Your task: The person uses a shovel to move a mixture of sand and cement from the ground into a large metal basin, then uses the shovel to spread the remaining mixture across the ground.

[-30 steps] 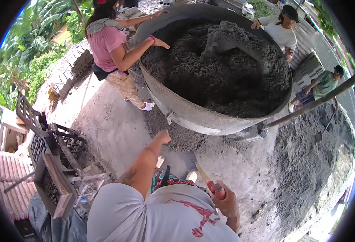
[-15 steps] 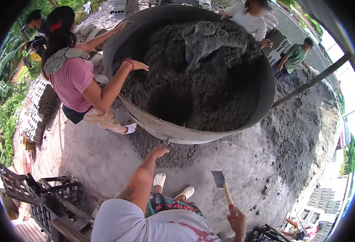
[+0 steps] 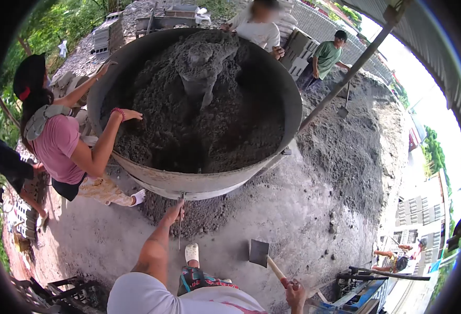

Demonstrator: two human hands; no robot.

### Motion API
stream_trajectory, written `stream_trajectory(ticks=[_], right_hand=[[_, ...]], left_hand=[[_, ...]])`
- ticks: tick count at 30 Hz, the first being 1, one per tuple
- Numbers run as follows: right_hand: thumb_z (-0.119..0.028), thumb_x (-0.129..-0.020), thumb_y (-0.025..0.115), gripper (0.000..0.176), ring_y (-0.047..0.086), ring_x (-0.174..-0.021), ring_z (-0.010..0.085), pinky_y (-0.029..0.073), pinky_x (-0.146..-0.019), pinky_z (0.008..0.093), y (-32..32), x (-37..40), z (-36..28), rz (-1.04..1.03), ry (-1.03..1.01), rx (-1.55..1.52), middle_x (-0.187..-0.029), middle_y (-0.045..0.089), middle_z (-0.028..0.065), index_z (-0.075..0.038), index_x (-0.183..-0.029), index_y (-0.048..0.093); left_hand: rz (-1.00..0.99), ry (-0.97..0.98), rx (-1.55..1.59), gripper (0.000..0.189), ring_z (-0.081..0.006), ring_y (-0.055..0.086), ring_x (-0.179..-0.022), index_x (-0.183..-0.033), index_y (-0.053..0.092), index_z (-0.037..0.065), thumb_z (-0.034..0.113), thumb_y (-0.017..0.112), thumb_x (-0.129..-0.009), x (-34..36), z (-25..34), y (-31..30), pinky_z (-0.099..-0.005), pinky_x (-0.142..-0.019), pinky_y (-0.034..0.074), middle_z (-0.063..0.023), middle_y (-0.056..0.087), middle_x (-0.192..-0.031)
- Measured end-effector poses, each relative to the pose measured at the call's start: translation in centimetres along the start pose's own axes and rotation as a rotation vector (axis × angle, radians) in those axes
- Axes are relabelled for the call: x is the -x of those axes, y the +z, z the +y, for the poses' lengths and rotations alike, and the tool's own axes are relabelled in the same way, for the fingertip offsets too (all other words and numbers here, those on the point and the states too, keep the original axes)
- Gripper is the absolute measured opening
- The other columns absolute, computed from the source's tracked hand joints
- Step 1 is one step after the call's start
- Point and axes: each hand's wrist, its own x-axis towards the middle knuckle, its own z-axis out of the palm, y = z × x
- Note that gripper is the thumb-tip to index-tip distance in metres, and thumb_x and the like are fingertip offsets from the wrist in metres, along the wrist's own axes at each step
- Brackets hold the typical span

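Note:
A wide round mixing drum (image 3: pixel 199 180) stands in front of me, holding dark grey, crumbly mix (image 3: pixel 152 110). A mix-caked mixing arm (image 3: pixel 201 78) rises from it. Below the drum's near rim, my left hand (image 3: pixel 175 211) is closed around a thin metal rod (image 3: pixel 179 235), which reaches down past my fingers. My right hand (image 3: pixel 295 294) grips the wooden handle of a scraper (image 3: pixel 258 252) with a flat, square blade. That blade is held out over the concrete floor, apart from the drum.
A person in pink (image 3: pixel 60 141) stands at the drum's left, hands near its rim. Another in white (image 3: pixel 256 31) is behind it. By the dark sand pile (image 3: pixel 345 152), a person in green (image 3: pixel 327 57) is near a shovel (image 3: pixel 344 110). A slanted pole (image 3: pixel 340 83) rises right of the drum.
My view has shifted, so the drum sits farther left. The mixing arm has a different angle. More of the rod shows below my left hand. A person in dark clothes at far left has moved lower.

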Motion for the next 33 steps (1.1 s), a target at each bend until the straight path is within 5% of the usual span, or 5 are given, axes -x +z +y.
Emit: stream_trajectory(ticks=[5, 14, 19, 26, 33], right_hand=[[-0.036, -0.080, 0.073, 0.054, 0.071, -0.082, 0.0281, 0.054, -0.073, 0.0367, -1.3, 2.2, -1.2, 0.005, 0.022, 0.060, -0.085, 0.071, 0.0169, 0.006, -0.114, 0.065], [-0.027, -0.081, 0.074, 0.057, 0.057, -0.051, 0.0116, 0.047, -0.045, 0.0286, -6.4, -0.3, -0.7, -0.046, 0.007, -0.135, -0.078, 0.066, 0.0081, 0.005, -0.125, 0.056], [-0.025, -0.082, 0.071, 0.054, 0.057, -0.054, 0.0114, 0.046, -0.049, 0.0287, -11.4, -2.9, 2.3, -0.061, -0.079, -0.143, -0.084, 0.070, 0.0084, 0.003, -0.125, 0.057], [-0.028, -0.080, 0.070, 0.042, 0.057, -0.051, 0.0149, 0.046, -0.049, 0.0318, -14.4, -2.9, 6.5, -0.144, -0.046, -0.154, -0.073, 0.067, 0.0076, -0.001, -0.112, 0.065], [-0.028, -0.078, 0.059, 0.037, 0.067, -0.067, 0.0256, 0.052, -0.064, 0.0351, -13.9, -3.4, 5.4, -0.272, -0.192, -0.177, -0.070, 0.065, 0.0152, 0.001, -0.101, 0.067]], left_hand=[[-0.123, -0.278, 0.572, 0.076, -0.0335, 0.067, -0.078, -0.103, 0.063, 0.004, 0.072, 0.032, -0.092, 1.2, 3.5, -3.7, -0.0613, -0.085, 0.047, -0.0167, 0.069, -0.089], [0.193, 0.209, 1.182, 0.067, -0.0425, 0.061, -0.105, -0.139, 0.038, 0.002, 0.052, 0.045, -0.095, -2.3, 1.0, 1.9, -0.0593, -0.093, 0.048, -0.0270, 0.055, -0.128], [0.547, 0.336, -0.555, 0.073, -0.0381, 0.055, -0.123, -0.147, 0.036, 0.005, 0.040, 0.061, -0.088, 13.4, 4.3, 17.3, -0.0468, -0.103, 0.043, -0.0260, 0.056, -0.133], [-0.620, 0.109, -1.337, 0.054, -0.0358, 0.064, -0.109, -0.111, 0.070, 0.001, 0.047, 0.062, -0.084, 16.5, -17.4, 30.4, -0.0433, -0.094, 0.048, -0.0223, 0.067, -0.116], [-0.209, 0.301, -1.072, 0.048, -0.0386, 0.064, -0.107, -0.113, 0.066, 0.004, 0.043, 0.060, -0.085, 32.3, -17.4, 29.2, -0.0457, -0.090, 0.050, -0.0214, 0.068, -0.112]])
